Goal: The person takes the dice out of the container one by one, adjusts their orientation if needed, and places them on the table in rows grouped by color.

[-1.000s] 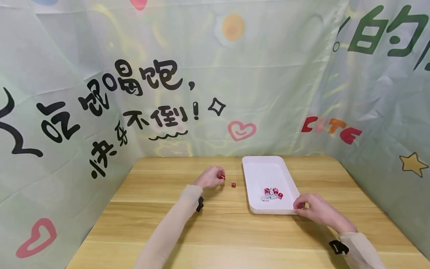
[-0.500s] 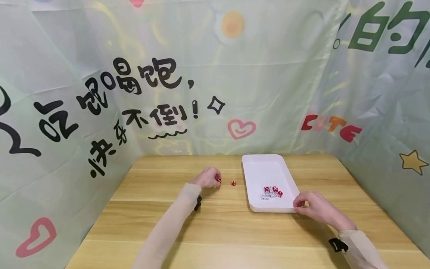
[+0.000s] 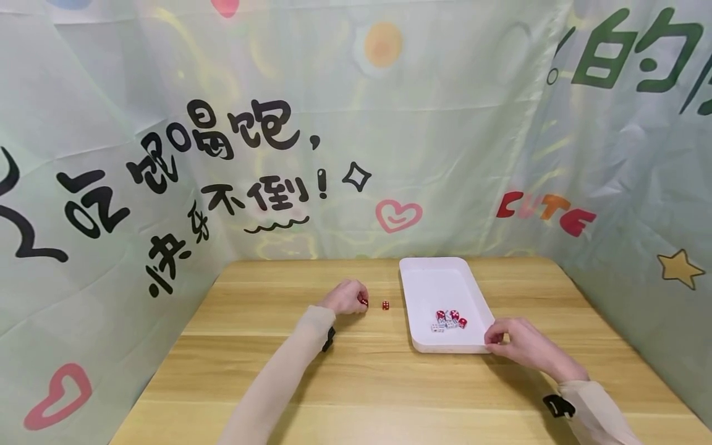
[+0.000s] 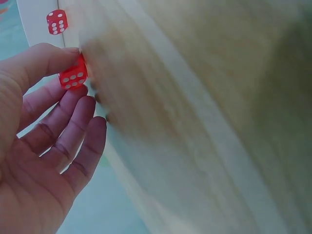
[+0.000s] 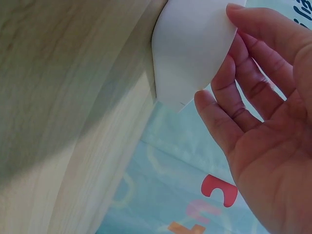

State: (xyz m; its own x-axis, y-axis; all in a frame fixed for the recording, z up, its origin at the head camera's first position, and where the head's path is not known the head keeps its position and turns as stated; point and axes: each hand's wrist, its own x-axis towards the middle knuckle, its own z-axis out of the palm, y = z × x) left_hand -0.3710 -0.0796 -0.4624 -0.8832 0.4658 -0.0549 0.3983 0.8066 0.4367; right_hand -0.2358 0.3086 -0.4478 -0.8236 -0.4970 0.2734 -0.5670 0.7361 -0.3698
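Note:
My left hand (image 3: 346, 298) pinches a red die (image 4: 73, 74) with white dots between thumb and index finger, low over the wooden table left of the tray. A second red die (image 3: 385, 305) lies on the wood between that hand and the tray. At the near right corner of the white tray (image 3: 445, 281), my right hand (image 3: 520, 343) grips the rim; in the right wrist view its thumb (image 5: 263, 24) lies on the edge and the fingers curl below it. Several red dice (image 3: 462, 322) and white dice (image 3: 437, 328) sit together in the tray's near half.
The wooden table (image 3: 356, 395) reaches back to a printed fabric backdrop (image 3: 445, 123). Fabric also hangs along the left and right sides. A black band (image 3: 329, 339) is on the left wrist and another band (image 3: 559, 406) on the right.
Since one second ago, my left hand has drawn slightly left and down toward the tabletop with its red die. My right hand stays at the tray's corner. The other dice have not moved.

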